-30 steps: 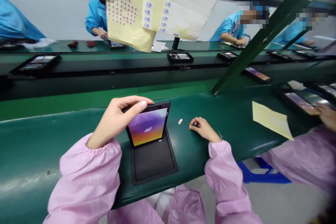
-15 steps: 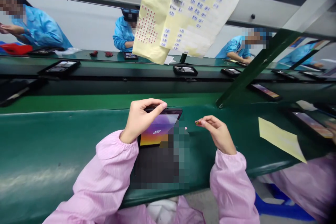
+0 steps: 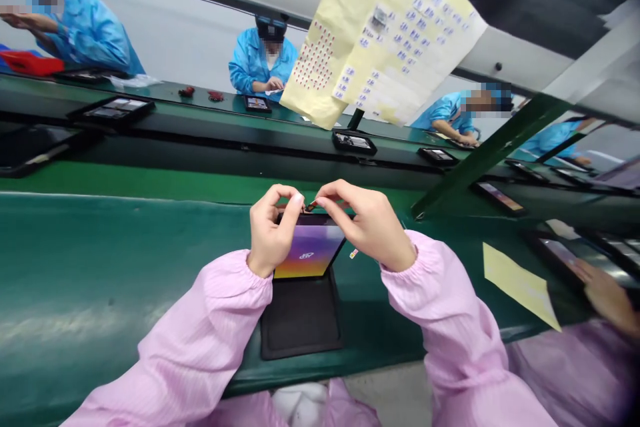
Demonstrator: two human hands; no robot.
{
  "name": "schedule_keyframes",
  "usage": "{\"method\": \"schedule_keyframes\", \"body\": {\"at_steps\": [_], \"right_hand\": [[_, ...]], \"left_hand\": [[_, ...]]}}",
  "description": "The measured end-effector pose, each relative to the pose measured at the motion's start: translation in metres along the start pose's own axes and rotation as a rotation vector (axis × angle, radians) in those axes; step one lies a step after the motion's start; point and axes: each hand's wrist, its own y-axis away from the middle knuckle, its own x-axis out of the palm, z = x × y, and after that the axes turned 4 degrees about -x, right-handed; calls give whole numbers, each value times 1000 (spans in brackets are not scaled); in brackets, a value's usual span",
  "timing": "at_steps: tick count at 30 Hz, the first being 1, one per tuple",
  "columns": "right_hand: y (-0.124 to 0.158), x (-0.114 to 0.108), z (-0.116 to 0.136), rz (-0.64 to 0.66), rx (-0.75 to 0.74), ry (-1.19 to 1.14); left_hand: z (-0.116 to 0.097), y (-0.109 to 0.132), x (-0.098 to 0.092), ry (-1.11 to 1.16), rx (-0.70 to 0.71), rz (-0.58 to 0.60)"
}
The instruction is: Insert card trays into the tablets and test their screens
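Note:
A tablet (image 3: 313, 253) with a lit purple-to-yellow screen leans upright on a black padded tray (image 3: 303, 320). My left hand (image 3: 273, 230) is closed at its top left corner, thumb in front and other fingers partly hidden behind the edge. My right hand (image 3: 370, 223) pinches a small dark piece with a reddish edge (image 3: 311, 205) just above the tablet's top edge. That piece almost meets my left fingertips; its kind is too small to make out. A little red, yellow and white label (image 3: 355, 254) lies to the right of the tablet.
Yellow paper (image 3: 520, 285) lies to the right, near a co-worker's hand (image 3: 607, 290) on another device. A slanted green post (image 3: 493, 147) rises behind. Devices in trays (image 3: 355, 142) line the dark conveyor. Marked yellow sheets (image 3: 370, 47) hang above; people in blue sit opposite.
My right hand has moved left with the small piece, from beside the tablet to its top edge, near my left fingertips. The view has shifted slightly. The co-worker's hand at right shows more.

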Motion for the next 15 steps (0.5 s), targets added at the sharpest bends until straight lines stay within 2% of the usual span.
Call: {"method": "schedule_keyframes", "body": {"at_steps": [4, 11, 15], "right_hand": [[-1, -1, -2, 134, 18, 11], [-8, -5, -3, 211, -49, 10], [-11, -3, -7, 201, -57, -74]], "left_hand": [[-2, 2, 0, 29, -5, 2], [-4, 1, 2, 31, 10, -11], [-3, 1, 2, 41, 14, -21]]}}
